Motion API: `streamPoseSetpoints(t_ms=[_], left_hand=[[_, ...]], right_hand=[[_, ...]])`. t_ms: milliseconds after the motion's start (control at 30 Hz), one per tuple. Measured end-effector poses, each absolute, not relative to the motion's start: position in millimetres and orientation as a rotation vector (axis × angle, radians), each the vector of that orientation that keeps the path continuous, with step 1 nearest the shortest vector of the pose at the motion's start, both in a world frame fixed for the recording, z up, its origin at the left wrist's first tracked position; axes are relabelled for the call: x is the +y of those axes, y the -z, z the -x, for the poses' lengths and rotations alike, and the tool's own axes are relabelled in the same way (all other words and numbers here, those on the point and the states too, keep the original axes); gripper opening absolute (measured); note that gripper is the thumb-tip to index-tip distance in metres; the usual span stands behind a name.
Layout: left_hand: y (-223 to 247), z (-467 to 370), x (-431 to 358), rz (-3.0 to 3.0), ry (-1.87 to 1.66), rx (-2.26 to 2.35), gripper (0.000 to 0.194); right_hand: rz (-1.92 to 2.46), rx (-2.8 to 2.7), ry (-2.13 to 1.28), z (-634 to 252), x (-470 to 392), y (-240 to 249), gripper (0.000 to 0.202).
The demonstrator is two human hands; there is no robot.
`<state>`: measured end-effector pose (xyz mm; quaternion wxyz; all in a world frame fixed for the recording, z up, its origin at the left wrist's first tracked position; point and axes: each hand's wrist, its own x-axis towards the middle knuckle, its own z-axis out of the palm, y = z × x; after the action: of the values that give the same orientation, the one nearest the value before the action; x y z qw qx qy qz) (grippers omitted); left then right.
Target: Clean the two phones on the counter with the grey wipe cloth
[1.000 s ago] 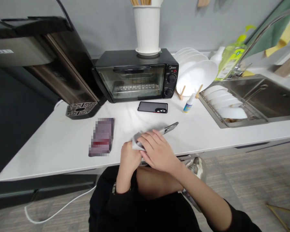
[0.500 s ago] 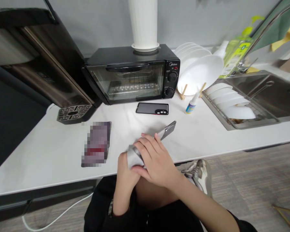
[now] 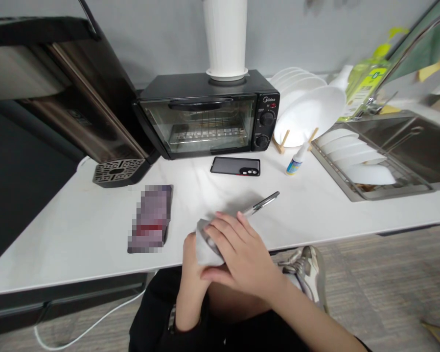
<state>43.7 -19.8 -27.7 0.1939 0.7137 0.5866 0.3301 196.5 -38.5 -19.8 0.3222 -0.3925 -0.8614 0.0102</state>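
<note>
A slim phone [image 3: 266, 202] is held slantwise over the front of the counter, its silver edge sticking out past my fingers. My left hand [image 3: 193, 274] is closed around its near end, with the fingers mostly hidden behind a grey cloth [image 3: 207, 252]. From above, my right hand [image 3: 238, 252] presses the cloth against the phone, fingers bent over it and thumb toward me. Behind the hands lies a black-rimmed phone case [image 3: 235, 166]. A small spray bottle [image 3: 295, 162] with a white top stands to its right. Left of my hands rests a flat dark item [image 3: 151, 217], its face pixelated.
A black toaster oven [image 3: 208, 122] stands at the back, carrying a white pot [image 3: 226, 39]. On the left is a tall dark machine with a drip tray [image 3: 119, 171]. White plates [image 3: 310, 115] stand in a rack beside the sink [image 3: 406, 151], which holds bowls [image 3: 355, 151].
The phone has been tilted, so its far end now shows narrow and edge-on. More of the cloth shows by my left hand. The whole view has shifted slightly.
</note>
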Motion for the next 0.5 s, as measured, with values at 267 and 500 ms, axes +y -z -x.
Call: streamPoseSetpoints(t_ms=[267, 500], left_hand=[[9.2, -55.4, -25.9, -1.741, -0.914, 1.578, 0.024], [30.6, -40.9, -17.3, -1.949, -0.906, 1.569, 0.017]], right_hand=[[1.477, -1.912, 0.124, -255.7, -4.9, 19.7, 0.061], [1.145, -2.244, 0.006, -193.9, -45.6, 21.5, 0.071]])
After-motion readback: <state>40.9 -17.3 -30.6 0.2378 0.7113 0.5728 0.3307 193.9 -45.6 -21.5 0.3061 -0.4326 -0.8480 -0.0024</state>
